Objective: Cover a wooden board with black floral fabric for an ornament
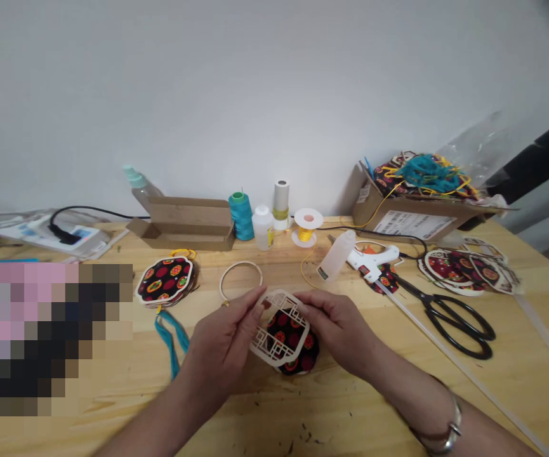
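Observation:
Both hands grip a pale cut-out lattice frame (pixel 278 355) with scalloped corners, one at each side. My left hand (pixel 229 333) pinches its left edge between thumb and fingers. At its upper right edge, the fingers of my right hand (pixel 338 324) are closed on the rim. Behind and below the frame is a black fabric piece (pixel 310 357) with red and orange round motifs, partly seen through the openings. Whether it lies on the table or touches the frame, I cannot tell. Just beyond my left hand lies a thin pale ring (pixel 241 263).
A glue gun (pixel 374 260), plastic bottle (pixel 336 257) and black scissors (pixel 459 317) lie to the right. Thread spools (pixel 241 217) and an open cardboard box (pixel 186 238) line the wall. Patterned pieces (pixel 167 280) with a teal tassel (pixel 172 346) lie left; a full carton (pixel 407 219) stands back right.

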### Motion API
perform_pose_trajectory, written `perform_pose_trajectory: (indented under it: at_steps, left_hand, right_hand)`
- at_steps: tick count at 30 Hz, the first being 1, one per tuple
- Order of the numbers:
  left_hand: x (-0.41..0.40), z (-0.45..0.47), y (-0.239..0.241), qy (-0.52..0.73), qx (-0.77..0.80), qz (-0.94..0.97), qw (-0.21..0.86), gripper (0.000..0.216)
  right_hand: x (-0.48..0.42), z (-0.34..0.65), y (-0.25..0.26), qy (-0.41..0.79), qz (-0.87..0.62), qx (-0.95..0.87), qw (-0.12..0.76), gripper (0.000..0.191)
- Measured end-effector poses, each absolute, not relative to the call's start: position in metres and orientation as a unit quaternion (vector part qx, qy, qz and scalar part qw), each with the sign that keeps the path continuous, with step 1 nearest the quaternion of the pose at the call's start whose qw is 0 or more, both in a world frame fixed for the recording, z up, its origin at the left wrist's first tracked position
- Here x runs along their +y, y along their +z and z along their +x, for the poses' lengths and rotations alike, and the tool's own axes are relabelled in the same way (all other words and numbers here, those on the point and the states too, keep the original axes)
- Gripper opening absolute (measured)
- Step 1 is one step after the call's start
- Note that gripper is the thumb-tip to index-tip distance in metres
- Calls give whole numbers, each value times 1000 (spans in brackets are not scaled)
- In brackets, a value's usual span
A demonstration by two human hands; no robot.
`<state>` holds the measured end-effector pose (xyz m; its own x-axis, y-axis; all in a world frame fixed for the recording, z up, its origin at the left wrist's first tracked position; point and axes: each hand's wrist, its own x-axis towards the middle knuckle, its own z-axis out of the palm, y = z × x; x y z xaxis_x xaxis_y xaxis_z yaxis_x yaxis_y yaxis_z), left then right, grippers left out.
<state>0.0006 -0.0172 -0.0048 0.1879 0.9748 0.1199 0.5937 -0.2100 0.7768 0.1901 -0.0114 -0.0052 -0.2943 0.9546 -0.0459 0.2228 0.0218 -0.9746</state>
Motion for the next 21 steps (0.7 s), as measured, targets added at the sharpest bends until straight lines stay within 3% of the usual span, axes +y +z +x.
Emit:
perform_pose_trajectory:
  at_steps: [8, 14, 21]
  left_hand:
    - [-11, 5, -1, 347, 565, 484, 571, 33]
    - [-9, 6, 3, 379, 576, 444, 572, 30]
    - [-10, 8, 1, 366, 557, 453, 592, 26]
  right_hand:
    - [-10, 193, -9, 476, -541, -575, 388, 24]
    - [-14, 198, -4, 330, -455, -762, 322, 93]
    - [-14, 199, -1, 244, -435, -824, 268, 83]
